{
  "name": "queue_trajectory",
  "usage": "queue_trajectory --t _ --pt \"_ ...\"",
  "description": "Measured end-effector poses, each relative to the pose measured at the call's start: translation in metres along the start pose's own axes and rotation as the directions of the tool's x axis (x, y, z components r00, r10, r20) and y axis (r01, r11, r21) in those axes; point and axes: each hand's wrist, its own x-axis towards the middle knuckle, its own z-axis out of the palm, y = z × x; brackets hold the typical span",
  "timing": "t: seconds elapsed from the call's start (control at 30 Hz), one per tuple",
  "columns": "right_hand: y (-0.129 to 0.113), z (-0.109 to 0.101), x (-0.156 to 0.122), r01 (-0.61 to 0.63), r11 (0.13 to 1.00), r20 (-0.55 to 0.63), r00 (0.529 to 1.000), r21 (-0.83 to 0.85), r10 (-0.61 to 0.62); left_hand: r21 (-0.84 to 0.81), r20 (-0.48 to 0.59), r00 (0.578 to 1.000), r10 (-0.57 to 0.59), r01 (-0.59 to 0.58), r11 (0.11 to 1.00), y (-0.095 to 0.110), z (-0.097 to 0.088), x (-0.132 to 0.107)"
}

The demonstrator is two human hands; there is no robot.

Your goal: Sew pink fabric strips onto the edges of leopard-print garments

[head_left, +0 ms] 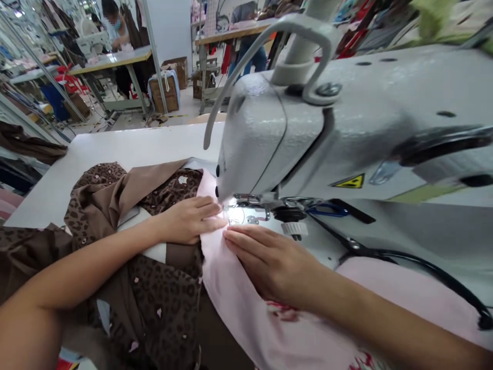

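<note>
Under the lit needle area of a sewing machine (265,133) lies pink fabric (227,267), joined or laid against brown leopard-print fabric (165,298). My left hand (190,220) rests flat on the cloth left of the needle, fingers stretched toward it. On the other side, my right hand (269,257) has its fingers pressed together at the pink fabric's edge, just in front of the presser foot. Its thumb is hidden, but the cloth appears gripped there. A plain brown band (154,182) folds across the leopard-print pile.
Black-handled scissors (358,249) and a blue-and-black tool (335,209) lie right of the needle. More pink fabric (408,288) is beneath the scissors. The white table (154,141) extends behind. A person (115,36) sits at another machine in the background.
</note>
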Motion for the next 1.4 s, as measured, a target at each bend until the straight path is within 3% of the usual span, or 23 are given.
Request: queue_trajectory --t 0.07,0.17,0.23,0.3,0.37,0.5,0.73,0.97,1.27,1.4 --pt "0.0 0.0 -0.002 -0.07 0.997 0.025 0.997 -0.043 0.071 -0.01 0.053 0.998 -0.024 0.024 1.0 0.012 -0.005 0.002" --pt "-0.007 -0.001 -0.008 -0.162 0.982 0.054 0.984 -0.093 0.168 -0.008 0.107 0.977 -0.187 0.189 0.982 0.05 -0.009 0.004" --pt "-0.01 0.0 -0.012 -0.166 0.98 0.066 0.983 -0.105 0.174 0.001 0.037 0.96 -0.278 0.279 0.96 0.073 -0.007 0.004" --pt "-0.011 0.003 -0.015 -0.168 0.981 0.043 0.984 -0.1 0.173 -0.03 -0.062 0.953 -0.296 0.295 0.955 0.082 -0.002 0.002" --pt "-0.01 0.006 -0.017 -0.174 0.981 0.023 0.984 -0.089 0.177 -0.083 -0.117 0.964 -0.24 0.231 0.969 0.077 0.002 -0.001" --pt "-0.009 0.01 -0.02 -0.182 0.979 0.028 0.982 -0.098 0.185 -0.133 -0.089 0.989 -0.116 0.104 0.986 0.058 -0.001 -0.004" --pt "-0.007 0.002 -0.02 -0.214 0.96 -0.07 0.976 -0.179 0.205 -0.053 -0.01 0.994 -0.105 0.105 0.993 0.059 -0.009 -0.004" --pt "-0.007 0.004 -0.022 -0.22 0.96 -0.02 0.975 -0.172 0.22 -0.059 -0.092 0.979 -0.185 0.18 0.982 0.066 -0.009 0.0" --pt "-0.006 0.003 -0.021 -0.216 0.957 -0.03 0.976 -0.194 0.214 -0.052 -0.081 0.97 -0.227 0.224 0.973 0.075 -0.004 0.003" --pt "-0.005 0.001 -0.018 -0.219 0.956 -0.015 0.975 -0.196 0.22 -0.034 -0.047 0.981 -0.191 0.189 0.981 0.075 -0.002 -0.001"
